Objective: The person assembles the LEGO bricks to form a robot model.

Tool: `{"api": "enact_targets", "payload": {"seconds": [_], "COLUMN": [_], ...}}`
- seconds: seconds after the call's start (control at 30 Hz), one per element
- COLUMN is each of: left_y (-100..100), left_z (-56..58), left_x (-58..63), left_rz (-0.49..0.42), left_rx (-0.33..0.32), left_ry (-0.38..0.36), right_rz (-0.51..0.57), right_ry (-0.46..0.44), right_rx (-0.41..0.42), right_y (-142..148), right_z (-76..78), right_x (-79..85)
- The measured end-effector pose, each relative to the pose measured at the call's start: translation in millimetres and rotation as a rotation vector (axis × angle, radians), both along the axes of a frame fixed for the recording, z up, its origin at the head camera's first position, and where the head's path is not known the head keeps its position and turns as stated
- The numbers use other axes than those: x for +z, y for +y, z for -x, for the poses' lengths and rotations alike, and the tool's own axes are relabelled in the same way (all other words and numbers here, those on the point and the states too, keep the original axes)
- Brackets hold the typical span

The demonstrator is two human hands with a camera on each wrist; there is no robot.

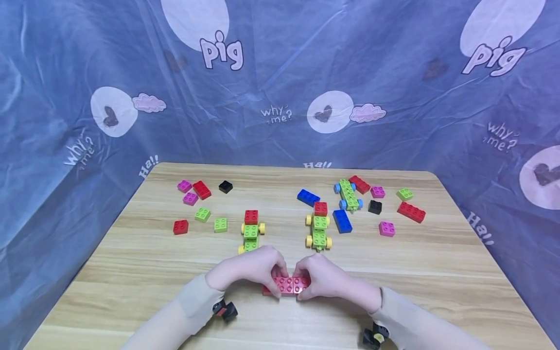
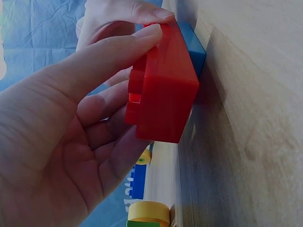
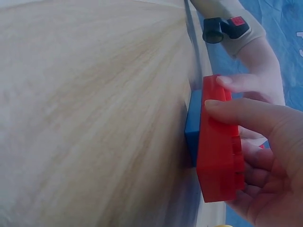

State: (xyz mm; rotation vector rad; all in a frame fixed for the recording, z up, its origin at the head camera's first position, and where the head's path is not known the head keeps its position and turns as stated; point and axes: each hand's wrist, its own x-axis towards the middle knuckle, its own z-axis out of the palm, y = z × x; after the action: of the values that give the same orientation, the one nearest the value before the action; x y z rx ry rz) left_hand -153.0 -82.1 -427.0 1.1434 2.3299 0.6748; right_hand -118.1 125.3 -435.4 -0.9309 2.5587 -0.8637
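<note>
Two red toy building bricks sit end to end at the near middle of the table, studs up. My left hand (image 1: 255, 267) pinches the left red brick (image 1: 285, 287) between thumb and fingers. Gripped the same way by my right hand (image 1: 325, 277) is the right red brick (image 1: 301, 283). Under the red bricks lies a blue brick (image 3: 192, 125), visible in both wrist views but hidden in the head view. The red pieces overhang it at both ends. Just beyond my hands stand two green wheeled bases, the left one (image 1: 251, 232) and the right one (image 1: 319, 238), each with yellow wheels and a red brick.
A green base with blue wheels (image 1: 348, 195) stands at the back right, near blue bricks (image 1: 342, 221) and a long red brick (image 1: 411, 212). Several loose red, pink, green and black bricks (image 1: 225, 186) are scattered on both sides. A blue printed cloth (image 1: 280, 73) hangs behind the table.
</note>
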Motion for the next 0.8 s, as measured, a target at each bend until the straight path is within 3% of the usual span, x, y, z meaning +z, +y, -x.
{"api": "enact_targets", "payload": {"seconds": [0.8], "left_y": [-4.0], "left_z": [0.5], "left_x": [-1.0], "left_rz": [-0.002], "left_rx": [-0.040], "left_ry": [0.042], "right_rz": [0.052], "right_ry": [0.030], "right_rx": [0.049], "right_y": [7.3], "right_z": [-1.7], "right_x": [-5.8]}}
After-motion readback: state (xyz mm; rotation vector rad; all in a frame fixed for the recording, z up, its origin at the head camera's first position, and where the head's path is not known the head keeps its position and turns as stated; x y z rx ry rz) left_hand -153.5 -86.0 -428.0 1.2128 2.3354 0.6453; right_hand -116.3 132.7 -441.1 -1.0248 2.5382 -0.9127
